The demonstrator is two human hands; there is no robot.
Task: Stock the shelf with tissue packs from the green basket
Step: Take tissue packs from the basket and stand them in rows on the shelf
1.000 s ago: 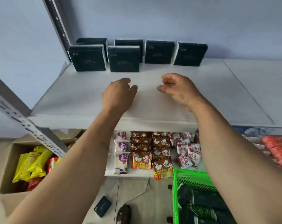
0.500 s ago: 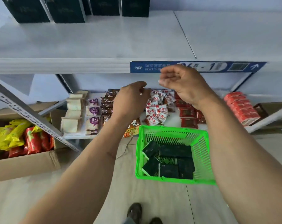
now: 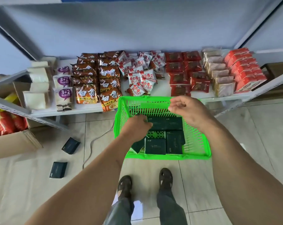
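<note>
Tissue packs (image 3: 155,145), dark green, several lying flat and crowded in the green basket (image 3: 201,143), which stands on the tiled floor (image 3: 251,135) just in front of my feet and below the snack shelf (image 3: 218,96). Change since a second ago: my view has dropped from the upper shelf, where a row of the same packs stood upright against the back wall, down to the basket; both hands have come down with it, empty. Left hand (image 3: 136,125): now inside the basket, fingers (image 3: 145,123) curled down onto the far pack (image 3: 165,123); contact seems made, but whether I have actually closed round it I cannot tell, since the back of the hand hides the fingertips. Right hand (image 3: 186,111): above the basket's far rim, loosely curled, thumb and forefinger near each other, holding nothing. Also noted: two stray packs (image 3: 71,145) on the floor to the left, outside the basket, near a grey cable (image 3: 95,143); a cardboard box (image 3: 12,143) of red and yellow bags at far left; noodle and snack packets (image 3: 110,85) ranged along the lower shelf. Reading of the change: one placement round is over and the next pick is beginning. Stock remaining in the basket suggests several more trips, plus the strays.
</note>
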